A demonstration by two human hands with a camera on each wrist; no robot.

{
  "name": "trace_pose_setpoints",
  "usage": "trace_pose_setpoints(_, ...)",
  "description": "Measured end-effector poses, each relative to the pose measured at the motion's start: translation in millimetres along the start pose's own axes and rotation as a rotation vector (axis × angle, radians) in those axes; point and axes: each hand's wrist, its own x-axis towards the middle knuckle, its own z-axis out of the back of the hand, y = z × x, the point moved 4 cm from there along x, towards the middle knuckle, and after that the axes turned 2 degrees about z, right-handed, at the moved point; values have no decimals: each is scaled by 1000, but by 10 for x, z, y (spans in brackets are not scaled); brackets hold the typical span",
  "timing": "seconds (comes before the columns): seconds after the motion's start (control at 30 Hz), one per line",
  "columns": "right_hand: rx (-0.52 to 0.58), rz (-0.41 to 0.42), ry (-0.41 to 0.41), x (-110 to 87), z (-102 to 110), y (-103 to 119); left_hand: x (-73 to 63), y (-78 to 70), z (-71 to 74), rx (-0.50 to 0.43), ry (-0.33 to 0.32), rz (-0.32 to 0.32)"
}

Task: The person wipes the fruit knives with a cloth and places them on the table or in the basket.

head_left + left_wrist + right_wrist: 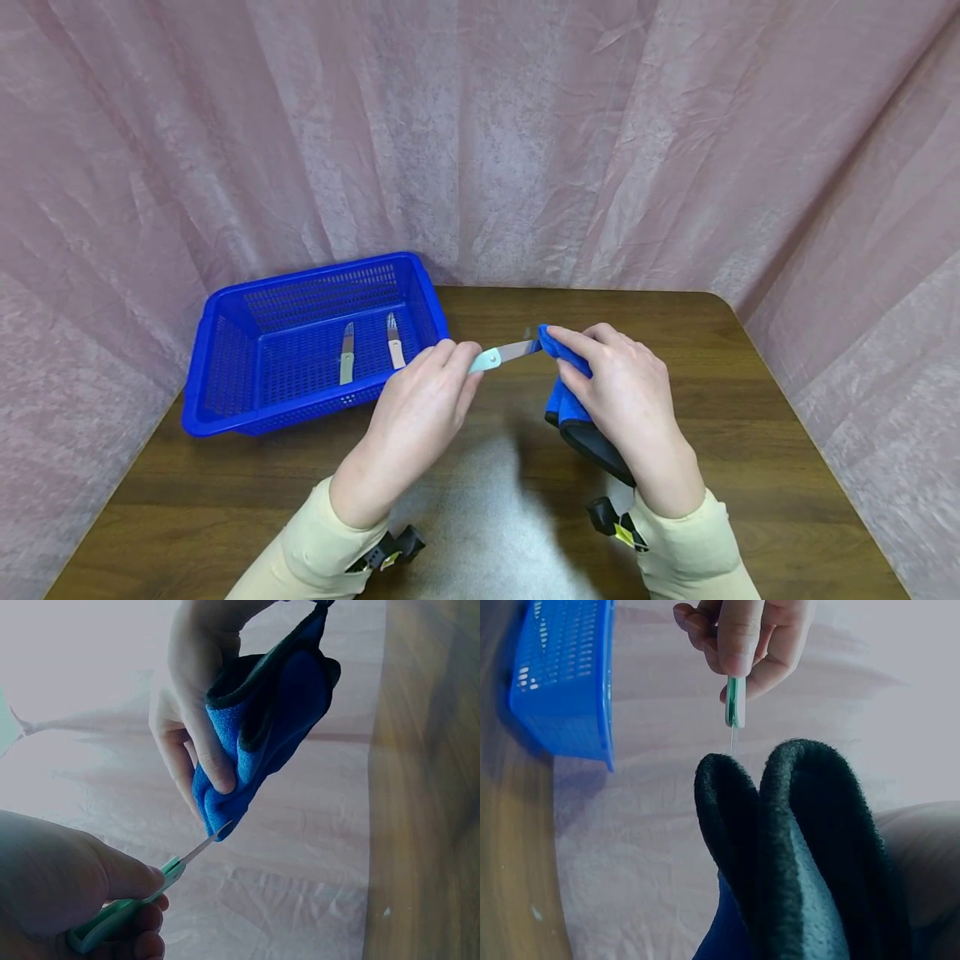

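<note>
My left hand point(427, 398) grips the pale green handle of a folding knife point(487, 359), its blade point(517, 350) pointing right. In the left wrist view, thumb and curled fingers close round the knife handle point(124, 915). My right hand point(626, 387) pinches a folded blue cloth point(573, 404) with black edging, and the cloth's upper corner covers the tip end of the blade. The cloth point(277, 712) hangs in folds below the right fingers. In the right wrist view the black-edged cloth point(780, 847) hides most of the right hand, with the knife point(735, 701) beyond it.
A blue plastic basket point(315, 275) stands on the wooden table point(750, 433), left of the hands. Inside lie a green-handled knife point(347, 354) and a pale pinkish-handled knife point(395, 342). Pink curtains point(480, 142) hang behind and beside the table.
</note>
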Motion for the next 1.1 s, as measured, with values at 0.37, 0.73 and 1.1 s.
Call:
trace_pose_setpoints(0.37, 0, -28, -1, -14, 12, -46, 3, -4, 7, -7, -3, -3)
trace_pose_setpoints(0.73, 1, -70, -9, -16, 85, -91, 4, -4, 23, -17, -5, -2)
trace_pose_setpoints(1.1, 18, -42, -80, -25, 127, -34, -10, 1, 13, -15, 4, 6)
